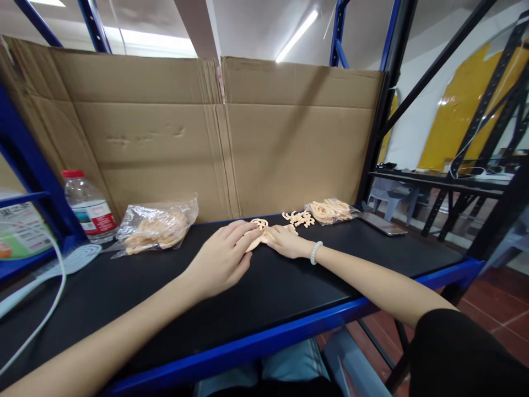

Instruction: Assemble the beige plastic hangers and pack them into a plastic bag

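Note:
My left hand (225, 256) has its fingers bent over a pale peach-coloured flat piece (257, 242) at the middle of the black tabletop. From the other side my right hand (288, 241), with a pale bead bracelet (316, 252) on the wrist, grips the same piece. A curled, looped part (259, 222) of the same colour shows just beyond my left fingertips; whether it joins the held piece I cannot tell. Behind my right hand lies a loose pile of small curly peach pieces (299, 218). My fingers hide much of the held piece, so its kind is unclear.
Clear plastic bags of peach-coloured pieces lie at left (159, 226) and right (330, 210). A phone (382, 223) rests at the right end. On the left are a red-capped bottle (88, 209), a pale fly swatter (78, 259) and a white cable (61, 275). Cardboard (165, 143) stands behind.

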Available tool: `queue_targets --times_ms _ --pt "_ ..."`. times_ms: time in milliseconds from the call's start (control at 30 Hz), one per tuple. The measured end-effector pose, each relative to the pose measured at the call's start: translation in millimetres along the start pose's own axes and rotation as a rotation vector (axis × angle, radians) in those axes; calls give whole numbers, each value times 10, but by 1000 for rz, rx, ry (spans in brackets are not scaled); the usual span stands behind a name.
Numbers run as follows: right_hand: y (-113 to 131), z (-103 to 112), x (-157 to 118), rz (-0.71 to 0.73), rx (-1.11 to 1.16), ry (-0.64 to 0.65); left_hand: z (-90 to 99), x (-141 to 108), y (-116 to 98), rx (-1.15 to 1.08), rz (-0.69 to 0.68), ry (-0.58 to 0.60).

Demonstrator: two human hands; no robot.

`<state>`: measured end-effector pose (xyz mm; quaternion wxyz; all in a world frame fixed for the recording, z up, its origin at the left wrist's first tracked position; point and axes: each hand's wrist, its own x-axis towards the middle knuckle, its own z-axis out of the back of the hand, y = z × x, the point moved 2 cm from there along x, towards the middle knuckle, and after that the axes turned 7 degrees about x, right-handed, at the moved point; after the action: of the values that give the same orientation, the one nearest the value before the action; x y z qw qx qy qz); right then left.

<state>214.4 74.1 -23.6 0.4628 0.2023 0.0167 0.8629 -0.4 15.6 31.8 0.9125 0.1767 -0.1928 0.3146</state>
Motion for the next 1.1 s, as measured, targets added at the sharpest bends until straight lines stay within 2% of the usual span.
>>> queue_targets --times_ms 133,200,333,433,533,600,633,700,833,967,1100 --pt "20 32 -5 -17 -3 22 -298 43 213 -57 31 218" --pt "25 27 -7 -19 -2 22 -404 27 328 -50 47 242" --pt "17 -12 10 13 30 2 -453 -18 412 -17 75 181" --pt "-69 62 61 73 84 -24 -468 -24 404 -17 102 110" --pt "-308 327 99 58 97 -164 -508 -19 408 -60 111 29" --pt "-535 540 78 -58 10 -263 -536 -22 422 -94 118 12" --pt "-648 628 51 -126 -47 -280 -547 -26 430 -112 125 11" --pt "-821 730 -17 -137 -71 -258 -559 -37 443 -154 139 15" --pt "-972 677 -114 -110 -133 -160 -579 -50 463 -242 173 29" --pt "-954 535 -91 -132 -229 -125 -623 -56 492 -272 191 37" --pt "-951 466 -70 -149 -215 -112 -651 -69 521 -287 182 12"
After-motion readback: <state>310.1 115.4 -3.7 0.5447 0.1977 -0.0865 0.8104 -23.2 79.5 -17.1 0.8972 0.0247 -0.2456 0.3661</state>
